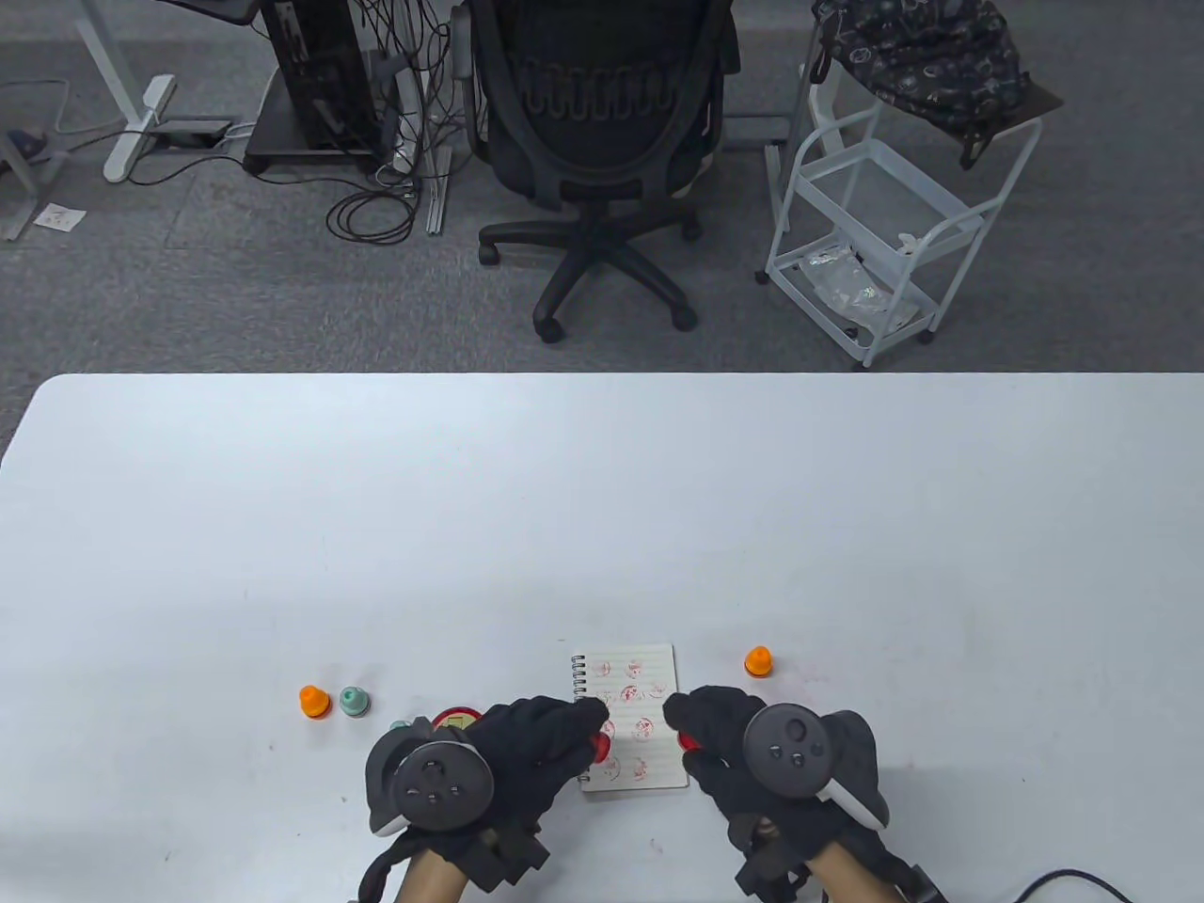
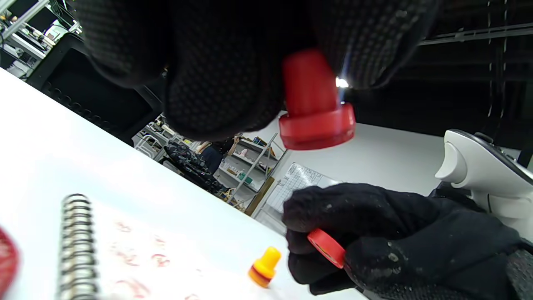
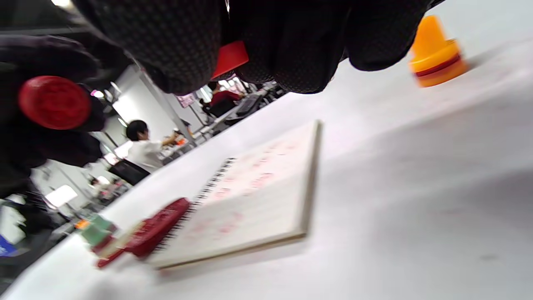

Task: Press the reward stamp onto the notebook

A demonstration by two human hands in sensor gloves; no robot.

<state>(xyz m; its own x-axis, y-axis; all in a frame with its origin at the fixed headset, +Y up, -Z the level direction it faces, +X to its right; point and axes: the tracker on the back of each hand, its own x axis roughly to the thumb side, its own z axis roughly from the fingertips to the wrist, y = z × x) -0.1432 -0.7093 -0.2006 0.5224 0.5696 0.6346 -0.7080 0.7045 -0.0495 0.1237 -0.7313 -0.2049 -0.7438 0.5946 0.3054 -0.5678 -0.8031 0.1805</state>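
Observation:
A small spiral notebook (image 1: 628, 715) lies open near the table's front edge, its page covered with red stamp marks. My left hand (image 1: 583, 729) grips a red stamp (image 2: 314, 112) by its handle and holds it in the air over the notebook's left side. The stamp's round face (image 3: 54, 102) shows in the right wrist view, clear of the page. My right hand (image 1: 682, 720) is at the notebook's right edge and pinches a flat red cap (image 2: 327, 248), which also shows between its fingers in the right wrist view (image 3: 229, 58).
An orange stamp (image 1: 758, 661) stands right of the notebook. Another orange stamp (image 1: 314, 701) and a teal stamp (image 1: 354, 701) stand to the left. A red round case (image 1: 456, 720) lies beside the notebook's spiral, partly behind my left hand.

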